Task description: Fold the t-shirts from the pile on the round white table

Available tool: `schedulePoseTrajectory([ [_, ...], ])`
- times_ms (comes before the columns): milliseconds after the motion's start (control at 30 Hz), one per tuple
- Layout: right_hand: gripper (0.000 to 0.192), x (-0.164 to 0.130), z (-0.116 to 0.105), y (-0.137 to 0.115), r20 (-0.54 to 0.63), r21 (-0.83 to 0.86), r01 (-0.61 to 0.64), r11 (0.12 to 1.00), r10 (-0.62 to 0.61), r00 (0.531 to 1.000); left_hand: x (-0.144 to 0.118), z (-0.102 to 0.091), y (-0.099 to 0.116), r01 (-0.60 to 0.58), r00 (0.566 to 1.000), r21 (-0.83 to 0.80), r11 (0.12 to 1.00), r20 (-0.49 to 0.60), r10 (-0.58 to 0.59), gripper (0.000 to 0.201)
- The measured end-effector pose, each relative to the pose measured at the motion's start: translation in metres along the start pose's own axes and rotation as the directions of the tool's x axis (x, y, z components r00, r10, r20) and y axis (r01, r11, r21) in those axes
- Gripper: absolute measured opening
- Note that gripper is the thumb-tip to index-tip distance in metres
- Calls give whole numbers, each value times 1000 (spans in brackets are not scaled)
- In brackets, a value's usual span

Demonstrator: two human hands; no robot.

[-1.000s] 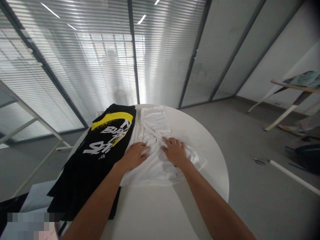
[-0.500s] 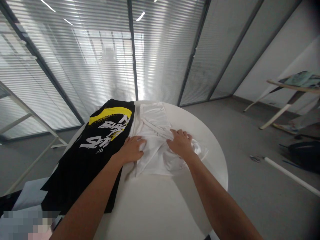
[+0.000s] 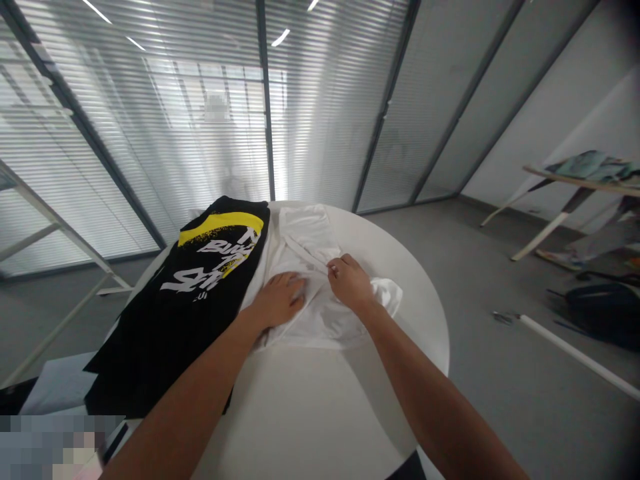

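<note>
A thin white garment [image 3: 307, 230] lies partly folded and creased on the round white table [image 3: 300, 413]. My left hand [image 3: 280, 300] rests flat on its left side, fingers stretched out. My right hand [image 3: 350, 281] is closed, with thumb and fingertips pinching the garment near its middle; a bunched white end sticks out to the right of the wrist. Just left of the white garment lies a black T-shirt [image 3: 165, 347] with a yellow band and white lettering, spread along the table's left side. My left forearm passes over part of the black shirt.
A wooden-topped table [image 3: 565, 175] with cloth on it stands at the right. On the floor are a dark bag [image 3: 605, 313] and a white pole [image 3: 575, 353]. A glass wall with blinds [image 3: 320, 133] rises behind the table, and a white frame [image 3: 60, 220] stands at left.
My right hand has moved left and closed on the white fabric, drawing its right end inward. My left hand has shifted slightly to the right across the garment.
</note>
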State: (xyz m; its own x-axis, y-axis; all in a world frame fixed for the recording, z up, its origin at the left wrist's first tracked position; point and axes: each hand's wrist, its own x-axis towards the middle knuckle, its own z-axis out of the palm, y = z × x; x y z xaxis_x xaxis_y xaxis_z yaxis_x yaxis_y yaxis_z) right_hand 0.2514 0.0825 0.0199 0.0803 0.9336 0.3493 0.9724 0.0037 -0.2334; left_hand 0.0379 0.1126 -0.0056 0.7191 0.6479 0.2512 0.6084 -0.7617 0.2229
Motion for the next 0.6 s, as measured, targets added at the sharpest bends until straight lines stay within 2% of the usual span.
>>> schedulePoseTrajectory([
  [133,25,-3,-4,-7,-10,-15,37,999,-37,999,-1,4,-4,55,998,22,998,18,-56,48],
  [267,27,-8,-3,-14,83,-82,53,995,-46,995,0,-2,-12,127,991,20,992,32,-128,53],
  [367,31,-11,1,-15,134,-137,20,990,-1,991,1,-5,-14,168,986,15,986,25,-168,55],
  [500,32,-11,5,-13,120,-178,-46,983,68,990,1,-9,-9,172,985,43,984,5,-173,49],
  [600,29,-9,6,-11,119,-165,-46,985,66,991,1,-13,-3,182,983,62,981,-6,-182,41],
])
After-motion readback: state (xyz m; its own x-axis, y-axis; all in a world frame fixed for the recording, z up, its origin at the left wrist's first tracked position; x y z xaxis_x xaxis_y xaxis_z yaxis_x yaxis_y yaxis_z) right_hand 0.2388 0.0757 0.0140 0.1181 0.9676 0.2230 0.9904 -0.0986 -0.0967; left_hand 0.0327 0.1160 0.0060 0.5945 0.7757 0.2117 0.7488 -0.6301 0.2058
